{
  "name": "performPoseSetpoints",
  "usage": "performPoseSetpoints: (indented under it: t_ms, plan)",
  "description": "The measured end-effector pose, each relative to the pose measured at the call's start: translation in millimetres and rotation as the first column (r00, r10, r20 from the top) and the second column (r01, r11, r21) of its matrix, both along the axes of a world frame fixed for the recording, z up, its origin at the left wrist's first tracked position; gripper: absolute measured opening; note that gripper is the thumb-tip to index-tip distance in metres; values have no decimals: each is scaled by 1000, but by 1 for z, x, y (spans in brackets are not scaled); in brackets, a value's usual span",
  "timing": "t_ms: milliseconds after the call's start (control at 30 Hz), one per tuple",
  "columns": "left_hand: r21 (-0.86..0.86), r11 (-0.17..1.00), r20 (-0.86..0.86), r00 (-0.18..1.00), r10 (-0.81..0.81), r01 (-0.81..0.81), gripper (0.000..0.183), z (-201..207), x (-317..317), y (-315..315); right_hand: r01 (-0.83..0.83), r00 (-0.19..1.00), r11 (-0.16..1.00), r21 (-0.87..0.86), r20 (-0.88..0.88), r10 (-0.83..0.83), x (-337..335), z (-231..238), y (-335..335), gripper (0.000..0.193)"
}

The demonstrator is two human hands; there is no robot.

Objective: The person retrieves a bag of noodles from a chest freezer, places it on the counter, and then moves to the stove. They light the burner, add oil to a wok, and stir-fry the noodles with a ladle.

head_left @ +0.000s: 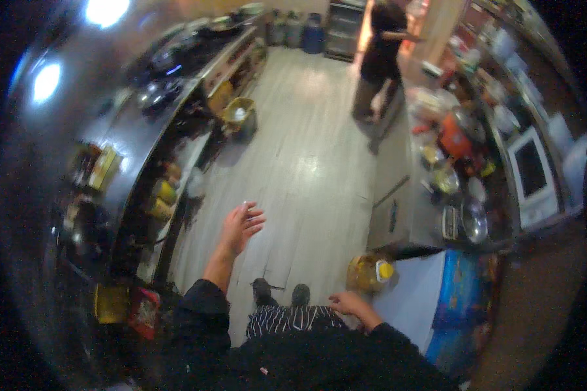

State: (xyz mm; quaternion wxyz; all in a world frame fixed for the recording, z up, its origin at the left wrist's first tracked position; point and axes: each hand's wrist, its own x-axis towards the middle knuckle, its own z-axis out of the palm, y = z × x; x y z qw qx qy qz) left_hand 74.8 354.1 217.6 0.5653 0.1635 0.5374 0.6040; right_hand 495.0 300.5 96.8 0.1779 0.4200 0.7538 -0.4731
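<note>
Yellow caps one jug (365,274) near the right hand (351,304), grip unclear, left hand (240,228) spread

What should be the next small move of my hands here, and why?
Perhaps move the right hand slightly toward the yellow-capped jug: that hand seems to hold nothing and appears close to the jug, while the left hand, apparently holding nothing too, is out over the floor, farther away.

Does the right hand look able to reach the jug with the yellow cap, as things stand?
Probably yes: nothing visible stands between the right hand and the jug, and its yellow cap is in plain view, though the true distance is hard to judge.
</note>
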Motion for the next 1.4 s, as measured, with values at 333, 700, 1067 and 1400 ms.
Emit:
performPoseSetpoints:
  t_ms: [333, 700, 1067, 1400]
  plan:
    - [-239, 970, 301, 953, 37, 38, 46, -50, 33, -44, -19, 998, 1000, 1, 55, 18, 13, -5, -1, 45]
    - [153, 985, 193, 980, 54, -85, 53, 59, -18, -17, -36, 998, 996, 76, -39, 39, 13, -35, 12, 40]
    - [439, 899, -460, 861, 218, 7, 48, 99, -13, 14, -91, 996, 996, -8, 13, 91, 16, -36, -11, 38]
    - [-253, 904, -173, 903, -394, 346, 33, -49, 83, -70, -108, 990, 993, -42, -96, 104, 31, -75, -58, 38]
